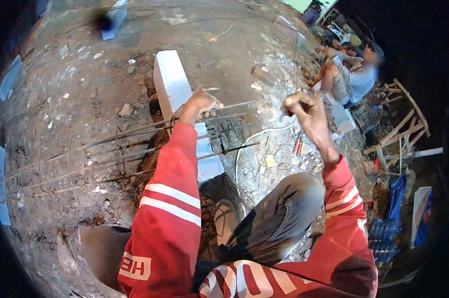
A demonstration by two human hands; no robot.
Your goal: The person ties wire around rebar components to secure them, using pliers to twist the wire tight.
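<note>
A long rebar cage [120, 149] of steel bars and square stirrups runs from the far left to the middle, its end lying over a white block [172, 82]. My left hand [200, 105] is closed at the top bar near that end, above the block. To the right, my right hand [306, 114] is raised off the cage with its fingers curled in a pinch; I cannot tell what is in them. Bar ends [242, 146] stick out between the two hands. Pliers with red handles [297, 147] lie on the ground below my right hand.
More white blocks [115, 20] stand on the rubble-strewn dirt. A pale cable [264, 131] curves past the cage end. A yellow scrap [270, 160] lies near my knee. At the upper right a person [358, 79] sits; below are a wooden frame [401, 124] and plastic bottles [383, 238].
</note>
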